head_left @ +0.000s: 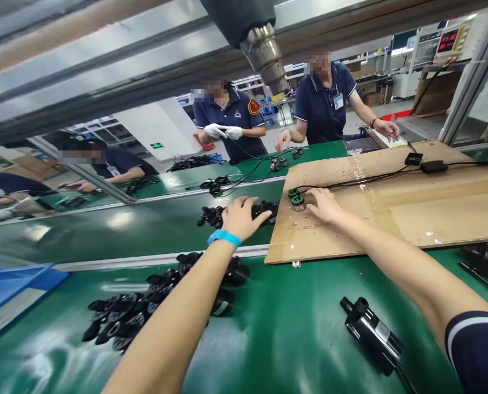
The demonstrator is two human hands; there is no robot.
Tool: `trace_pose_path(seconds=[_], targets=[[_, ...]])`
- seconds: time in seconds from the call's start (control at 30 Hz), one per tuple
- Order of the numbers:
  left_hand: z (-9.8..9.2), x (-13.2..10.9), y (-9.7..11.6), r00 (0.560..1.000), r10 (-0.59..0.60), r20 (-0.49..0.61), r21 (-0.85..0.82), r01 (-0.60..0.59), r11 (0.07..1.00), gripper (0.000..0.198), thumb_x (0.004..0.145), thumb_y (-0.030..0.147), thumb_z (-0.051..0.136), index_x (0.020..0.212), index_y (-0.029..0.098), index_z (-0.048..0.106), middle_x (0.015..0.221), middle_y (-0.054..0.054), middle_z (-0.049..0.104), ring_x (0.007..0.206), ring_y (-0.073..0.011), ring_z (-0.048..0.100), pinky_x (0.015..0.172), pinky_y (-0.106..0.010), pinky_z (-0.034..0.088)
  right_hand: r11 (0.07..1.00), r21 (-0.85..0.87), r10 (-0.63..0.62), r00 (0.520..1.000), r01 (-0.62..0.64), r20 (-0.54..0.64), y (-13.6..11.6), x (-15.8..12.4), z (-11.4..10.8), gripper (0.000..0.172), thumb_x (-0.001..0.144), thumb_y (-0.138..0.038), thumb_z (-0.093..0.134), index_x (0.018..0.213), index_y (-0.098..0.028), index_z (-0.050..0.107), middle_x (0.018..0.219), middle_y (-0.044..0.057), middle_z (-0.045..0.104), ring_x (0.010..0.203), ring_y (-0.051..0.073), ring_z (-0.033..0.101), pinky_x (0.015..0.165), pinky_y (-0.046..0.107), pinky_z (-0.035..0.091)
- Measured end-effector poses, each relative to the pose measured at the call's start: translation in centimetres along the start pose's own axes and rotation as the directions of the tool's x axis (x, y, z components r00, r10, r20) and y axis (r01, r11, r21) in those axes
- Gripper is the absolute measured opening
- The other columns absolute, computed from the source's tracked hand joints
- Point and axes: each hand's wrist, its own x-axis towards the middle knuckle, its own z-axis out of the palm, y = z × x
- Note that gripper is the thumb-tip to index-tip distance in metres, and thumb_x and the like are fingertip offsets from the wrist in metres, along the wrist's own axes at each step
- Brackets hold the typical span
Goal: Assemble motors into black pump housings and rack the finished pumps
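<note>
While left fingers point(247, 203) splay over glossy black housings point(211, 215), curled right fingers point(311, 197) touch a round coil point(298, 203).

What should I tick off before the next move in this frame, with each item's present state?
1. Left hand on the black parts on the belt: ok, resting on them.
2. Left hand's grip closed: cannot tell.
3. Right hand at the round wound part on the cardboard: ok, fingertips at it.
4. Right hand's grip closed: cannot tell.
5. Co-workers' hands away from both hands: ok, across the belt.
6. Black pump clear of the right forearm: ok.
</note>
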Motion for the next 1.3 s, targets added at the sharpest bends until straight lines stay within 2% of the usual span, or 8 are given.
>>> trace_pose_path(seconds=[0.13, 0.3, 0.5, 0.67, 0.8, 0.93, 1.1, 1.3], targets=[[4.6, 6.1, 0.4, 0.998, -0.057, 0.04, -0.105, 0.061, 0.993, 0.047, 0.089, 0.058, 0.058, 0.123, 0.027, 0.072, 0.135, -0.014, 0.065, 0.126, -0.0351, 0.056, 0.107, -0.05, 0.039, 0.982, -0.164, -0.083, 0.994, 0.093, 0.066, 0.5, 2.7, 0.2, 0.061, 0.083, -0.031, 0.081, 0.138, -0.021, 0.055, 0.139, 0.013, 0.06, 0.133, 0.031, 0.049, 0.113, 0.047, 0.035], [7.3, 7.3, -1.1, 0.982, -0.19, -0.017, -0.143, 0.186, 0.972, 0.047, 0.084, 0.066, 0.06, 0.098, 0.025, 0.076, 0.113, -0.012, 0.074, 0.116, -0.038, 0.059, 0.099, -0.051, 0.04, 0.946, -0.269, -0.142, 0.978, 0.18, 0.154, 0.1, 5.7, 1.0, 0.086, 0.072, -0.045, 0.088, 0.145, -0.02, 0.049, 0.149, 0.013, 0.052, 0.139, 0.034, 0.043, 0.119, 0.048, 0.028], [7.1, 6.8, -1.7, 0.934, -0.349, -0.074, -0.098, 0.342, 0.935, 0.048, 0.085, 0.066, 0.057, 0.082, 0.019, 0.064, 0.089, -0.015, 0.07, 0.095, -0.0367, 0.064, 0.081, -0.044, 0.044, 0.937, -0.296, -0.105, 0.956, 0.188, 0.275, -0.6, 8.6, 3.5, 0.09, 0.076, -0.055, 0.083, 0.151, -0.026, 0.043, 0.155, 0.014, 0.044, 0.141, 0.043, 0.038, 0.114, 0.06, 0.033], [3.1, 6.0, 0.3, 0.944, -0.277, -0.178, -0.059, 0.271, 0.961, 0.041, 0.085, 0.056, 0.062, 0.069, 0.021, 0.05, 0.081, -0.009, 0.062, 0.102, -0.0353, 0.061, 0.093, -0.047, 0.04, 0.938, -0.315, -0.045, 0.95, 0.146, 0.308, -1.4, 8.8, 4.6, 0.074, 0.082, -0.047, 0.075, 0.148, -0.028, 0.046, 0.142, 0.017, 0.051, 0.129, 0.043, 0.051, 0.1, 0.055, 0.05], [-2.9, 0.7, 2.0, 0.936, -0.09, -0.339, -0.129, 0.049, 0.99, 0.043, 0.084, 0.055, 0.06, 0.064, 0.023, 0.04, 0.073, -0.004, 0.053, 0.09, -0.0271, 0.059, 0.085, -0.04, 0.042, 0.943, -0.306, -0.033, 0.952, 0.13, 0.304, -2.3, 7.3, 4.3, 0.068, 0.081, -0.043, 0.074, 0.142, -0.026, 0.048, 0.138, 0.016, 0.05, 0.111, 0.037, 0.065, 0.092, 0.047, 0.055], [-7.2, -9.9, 3.1, 0.947, 0.041, -0.318, -0.237, -0.121, 0.964, 0.048, 0.085, 0.063, 0.054, 0.058, 0.026, 0.041, 0.063, -0.002, 0.047, 0.067, -0.0224, 0.05, 0.067, -0.037, 0.04, 0.949, -0.305, 0.008, 0.96, 0.08, 0.279, -2.9, 5.7, 3.5, 0.072, 0.079, -0.04, 0.076, 0.143, -0.025, 0.045, 0.138, 0.018, 0.049, 0.106, 0.037, 0.067, 0.087, 0.046, 0.056], [-6.8, -21.9, 1.4, 0.966, 0.115, -0.231, -0.15, -0.152, 0.977, 0.052, 0.086, 0.068, 0.053, 0.054, 0.029, 0.044, 0.053, -0.001, 0.043, 0.054, -0.0228, 0.043, 0.064, -0.042, 0.04, 0.956, -0.292, 0.073, 0.964, 0.006, 0.257, -3.2, 3.8, 2.2, 0.075, 0.074, -0.042, 0.081, 0.139, -0.025, 0.048, 0.13, 0.017, 0.055, 0.105, 0.036, 0.067, 0.087, 0.046, 0.056], [-4.1, -25.3, -5.3, 0.96, -0.075, -0.27, 0.058, 0.094, 0.994, 0.05, 0.089, 0.065, 0.044, 0.056, 0.027, 0.041, 0.056, -0.004, 0.05, 0.065, -0.0282, 0.053, 0.068, -0.042, 0.036, 0.971, -0.22, -0.023, 0.951, 0.095, 0.309, -4.5, -1.3, 0.3, 0.066, 0.074, -0.034, 0.08, 0.132, -0.024, 0.052, 0.122, 0.013, 0.057, 0.103, 0.031, 0.066, 0.086, 0.039, 0.053]])
